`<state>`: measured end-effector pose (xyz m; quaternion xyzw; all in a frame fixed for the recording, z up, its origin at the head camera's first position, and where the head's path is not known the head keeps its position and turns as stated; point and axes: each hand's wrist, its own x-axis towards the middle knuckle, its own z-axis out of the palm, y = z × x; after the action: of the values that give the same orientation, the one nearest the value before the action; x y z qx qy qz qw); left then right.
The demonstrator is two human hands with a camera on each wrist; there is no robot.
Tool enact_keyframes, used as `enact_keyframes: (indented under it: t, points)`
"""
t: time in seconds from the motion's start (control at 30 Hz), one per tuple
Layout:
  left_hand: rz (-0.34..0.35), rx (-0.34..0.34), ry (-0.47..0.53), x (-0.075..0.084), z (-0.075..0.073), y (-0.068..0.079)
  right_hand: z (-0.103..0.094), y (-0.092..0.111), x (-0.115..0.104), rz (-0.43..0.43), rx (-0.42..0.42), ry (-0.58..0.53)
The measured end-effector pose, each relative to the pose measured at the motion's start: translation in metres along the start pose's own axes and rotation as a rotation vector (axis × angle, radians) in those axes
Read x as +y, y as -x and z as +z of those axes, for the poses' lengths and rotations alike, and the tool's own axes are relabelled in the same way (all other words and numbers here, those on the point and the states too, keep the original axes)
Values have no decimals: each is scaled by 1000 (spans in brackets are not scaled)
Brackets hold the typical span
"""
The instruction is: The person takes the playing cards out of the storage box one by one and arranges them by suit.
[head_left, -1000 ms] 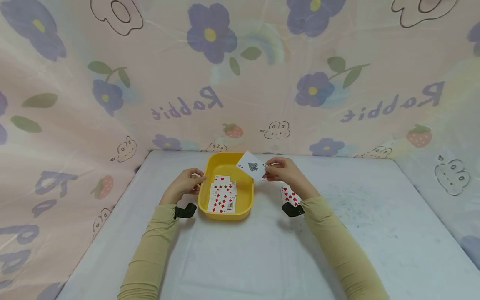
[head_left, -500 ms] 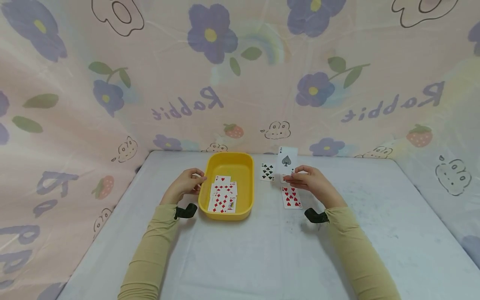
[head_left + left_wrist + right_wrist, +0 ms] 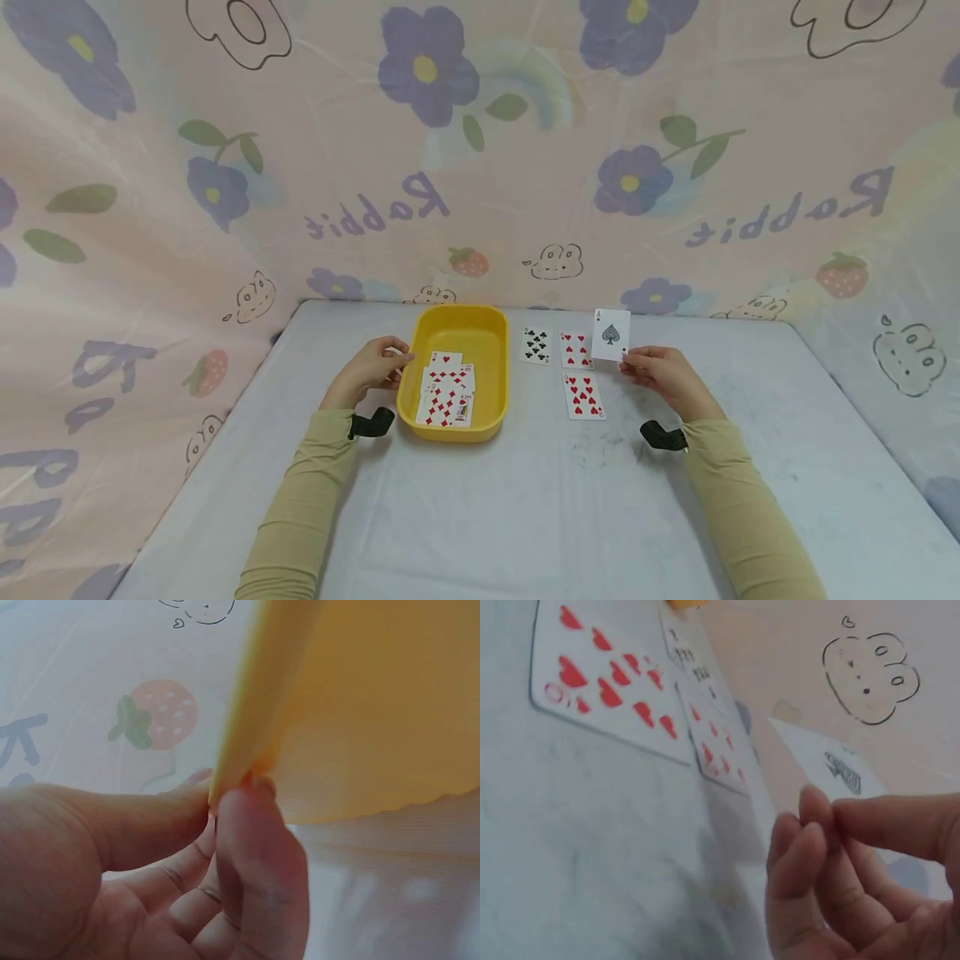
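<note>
The ace of spades (image 3: 606, 325), a white playing card, is pinched at its lower right corner by my right hand (image 3: 666, 377). In the right wrist view, thumb and fingertips hold the ace (image 3: 832, 761), which stands tilted up off the table. My left hand (image 3: 367, 367) pinches the left rim of a yellow tray (image 3: 491, 375); the left wrist view shows thumb and finger on either side of the tray wall (image 3: 360, 712). Several red-suit cards (image 3: 444, 392) lie overlapping in the tray, with a hearts card (image 3: 446, 360) at the top.
Right of the tray lie a clubs card (image 3: 536, 346) and a hearts card (image 3: 576, 350) side by side, with another hearts card (image 3: 583, 396) below them. A white cloth covers the table (image 3: 480, 517). Printed fabric (image 3: 510, 183) hangs behind it.
My right hand has carried the ace of spades from over the tray to the right, past the hearts cards, and turned it upright. The left hand has stayed on the tray.
</note>
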<state>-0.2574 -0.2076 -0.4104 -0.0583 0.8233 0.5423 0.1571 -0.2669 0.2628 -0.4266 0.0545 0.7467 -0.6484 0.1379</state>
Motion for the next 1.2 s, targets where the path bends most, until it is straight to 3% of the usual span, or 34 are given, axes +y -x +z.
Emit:
enact_keyframes:
  t: [0.27,1.2]
  points:
    - [13,6,12,3,-2,1,-6,-10,8,-23,67,150]
    - [-1,-7,-5,2,0,2,-15,-11,12,63,85,158]
